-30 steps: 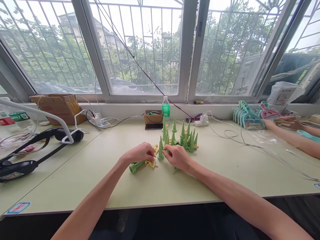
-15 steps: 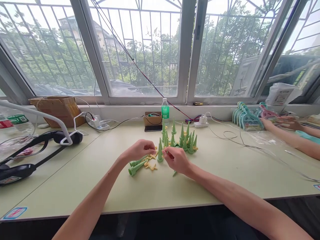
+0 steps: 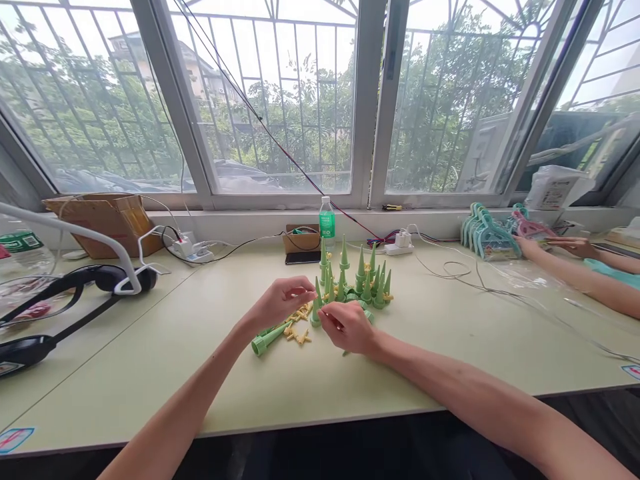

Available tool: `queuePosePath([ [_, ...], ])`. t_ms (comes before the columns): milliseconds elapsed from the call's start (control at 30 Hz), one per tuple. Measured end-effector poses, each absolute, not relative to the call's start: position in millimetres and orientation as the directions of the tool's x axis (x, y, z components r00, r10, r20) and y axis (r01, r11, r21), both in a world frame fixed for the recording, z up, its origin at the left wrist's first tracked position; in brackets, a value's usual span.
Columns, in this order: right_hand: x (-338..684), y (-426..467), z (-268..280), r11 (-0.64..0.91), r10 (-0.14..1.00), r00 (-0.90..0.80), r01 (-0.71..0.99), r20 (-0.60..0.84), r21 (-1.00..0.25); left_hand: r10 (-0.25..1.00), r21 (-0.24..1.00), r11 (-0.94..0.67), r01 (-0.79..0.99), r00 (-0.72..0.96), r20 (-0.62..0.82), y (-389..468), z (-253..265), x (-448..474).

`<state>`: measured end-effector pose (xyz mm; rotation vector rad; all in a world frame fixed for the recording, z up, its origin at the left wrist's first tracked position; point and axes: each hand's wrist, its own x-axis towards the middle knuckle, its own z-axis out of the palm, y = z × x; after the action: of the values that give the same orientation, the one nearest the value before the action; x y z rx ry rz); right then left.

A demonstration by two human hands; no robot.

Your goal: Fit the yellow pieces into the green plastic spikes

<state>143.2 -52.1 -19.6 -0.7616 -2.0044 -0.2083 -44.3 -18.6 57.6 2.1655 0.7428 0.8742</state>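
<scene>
My left hand [image 3: 286, 300] hovers over the loose parts, thumb and fingers curled together near the tip of a green cone-shaped plastic spike [image 3: 317, 308] that stands upright on its cap. My right hand [image 3: 350, 325] is closed in a pinch at the lower side of that spike. Whatever lies in either pinch is hidden. Below my left hand are small yellow valve-like pieces [image 3: 301, 337] and a green spike lying on its side [image 3: 270, 339]. Behind my right hand several green spikes [image 3: 380, 290] stand in a cluster, some fitted with yellow pieces.
A water bottle [image 3: 327, 223] and a phone [image 3: 303, 257] are at the back of the table [image 3: 240, 393]. Headphones [image 3: 75, 293] and a cardboard box [image 3: 100, 223] lie left. Cables [image 3: 475, 280] cross the right side, where another person's hands [image 3: 565, 247] touch hangers [image 3: 487, 233].
The view has shifted slightly. My left hand has come closer to the upright spike's tip, and my right hand has turned a little at its side.
</scene>
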Motion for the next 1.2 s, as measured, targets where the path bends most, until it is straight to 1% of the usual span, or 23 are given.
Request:
queuePosePath([
  [100,143,-54,-19,0.774,0.441,-0.38,0.619,0.813,-0.131,0.643,0.661,-0.709,0.244,0.608,0.465,-23,53,-37],
  [200,142,-54,-19,0.76,0.454,-0.386,0.638,0.803,-0.123,0.607,0.549,-0.786,0.284,0.518,0.602,-29,47,-30],
  [267,142,-54,-18,0.76,0.456,-0.382,0.638,0.804,-0.128,0.557,0.476,-0.83,0.29,0.472,0.684,-33,42,-26],
  [367,141,-54,-16,0.777,0.421,-0.36,0.617,0.833,-0.126,0.436,0.341,-0.899,0.275,0.483,0.759,-35,33,-23],
  [433,141,-54,-15,0.788,0.389,-0.339,0.604,0.857,-0.119,0.397,0.294,-0.915,0.278,0.477,0.785,-35,29,-22],
  [500,141,-54,-15,0.79,0.371,-0.314,0.602,0.874,-0.119,0.401,0.289,-0.909,0.301,0.436,0.806,-35,26,-22],
  [600,141,-54,-15,0.782,0.366,-0.281,0.609,0.887,-0.13,0.429,0.316,-0.891,0.326,0.377,0.821,-36,24,-21],
  [733,141,-55,-14,0.763,0.369,-0.214,0.626,0.904,-0.163,0.494,0.38,-0.86,0.339,0.371,0.786,-38,22,-20],
  [933,141,-55,-10,0.709,0.303,-0.097,0.687,0.948,-0.157,0.529,0.42,-0.84,0.343,0.348,0.774,-41,20,-16],
  [1033,145,-52,-11,0.728,0.325,-0.12,0.665,0.938,-0.167,0.524,0.39,-0.837,0.384,0.356,0.774,-42,20,-15],
  [1100,148,-49,-13,0.753,0.34,-0.176,0.64,0.924,-0.155,0.514,0.362,-0.838,0.408,0.367,0.775,-41,20,-15],
  [1200,151,-46,-17,0.787,0.325,-0.234,0.604,0.916,-0.125,0.485,0.328,-0.854,0.403,0.393,0.781,-40,18,-15],
])
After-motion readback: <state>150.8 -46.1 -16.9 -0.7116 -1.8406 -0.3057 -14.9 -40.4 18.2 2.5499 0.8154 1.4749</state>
